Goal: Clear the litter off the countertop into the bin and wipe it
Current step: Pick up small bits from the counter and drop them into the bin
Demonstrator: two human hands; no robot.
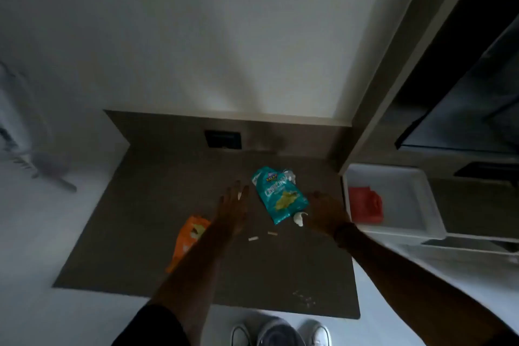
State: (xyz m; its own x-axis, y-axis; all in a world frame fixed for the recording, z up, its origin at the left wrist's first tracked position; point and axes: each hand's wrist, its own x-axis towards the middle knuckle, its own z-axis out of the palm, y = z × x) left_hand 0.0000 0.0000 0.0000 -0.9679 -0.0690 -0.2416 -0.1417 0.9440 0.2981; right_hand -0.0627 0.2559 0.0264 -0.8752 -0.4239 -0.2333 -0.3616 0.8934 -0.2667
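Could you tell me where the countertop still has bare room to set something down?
The countertop's far-left stretch, between the wall and the left hand, is bare, as is the back strip by the dark wall outlet. The near-left corner, in front of the orange packet, is free too. The middle is crowded: teal chip bag, crumpled white scrap, two small bits. Crumbs dot the near-right edge.

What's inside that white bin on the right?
A red crumpled item lies against the left wall of the white bin; the rest of its floor looks bare. Its near-left corner is hidden by the right hand.
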